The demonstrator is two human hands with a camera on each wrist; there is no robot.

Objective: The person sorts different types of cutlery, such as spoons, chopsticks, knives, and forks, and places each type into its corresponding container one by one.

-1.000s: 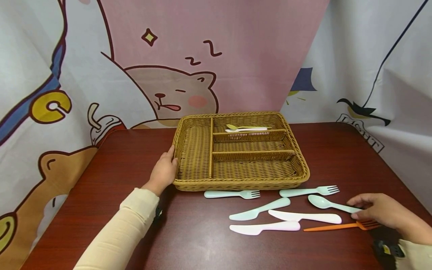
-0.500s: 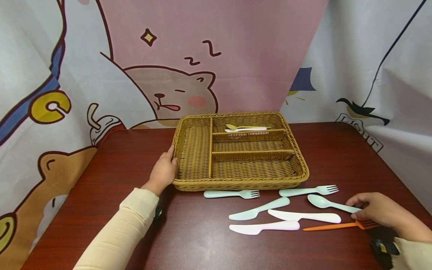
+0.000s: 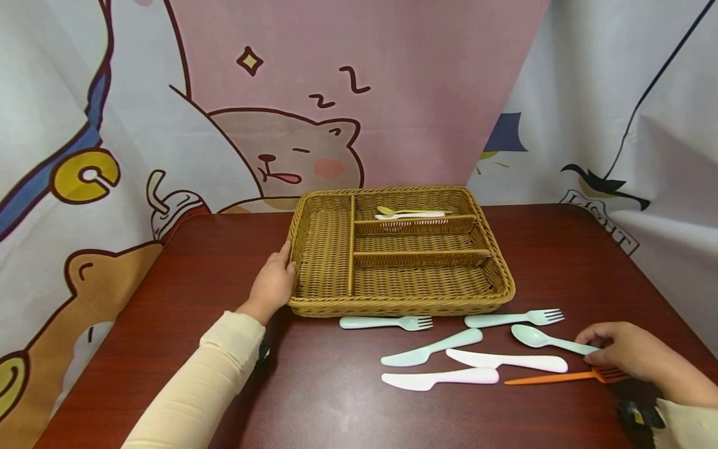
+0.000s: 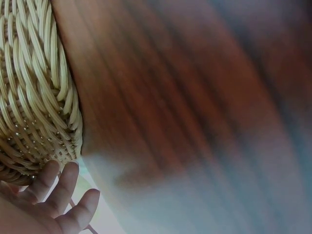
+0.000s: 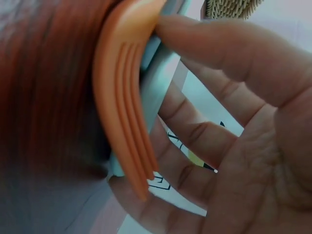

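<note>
A mint-green spoon lies on the right of the table, its bowl pointing left. My right hand pinches the end of its handle between thumb and fingers. Under the same hand is an orange fork; in the right wrist view its tines cross in front of the pale handle. At the far side of the table sits a wicker basket with divided compartments. Against its left side rests my left hand, and the left wrist view has relaxed fingers at the woven wall.
Two mint forks lie along the basket's front. Nearer are a mint knife, a white knife and a pale pink knife. The basket's back compartment holds a yellow spoon and a white utensil. Printed cloth hangs behind.
</note>
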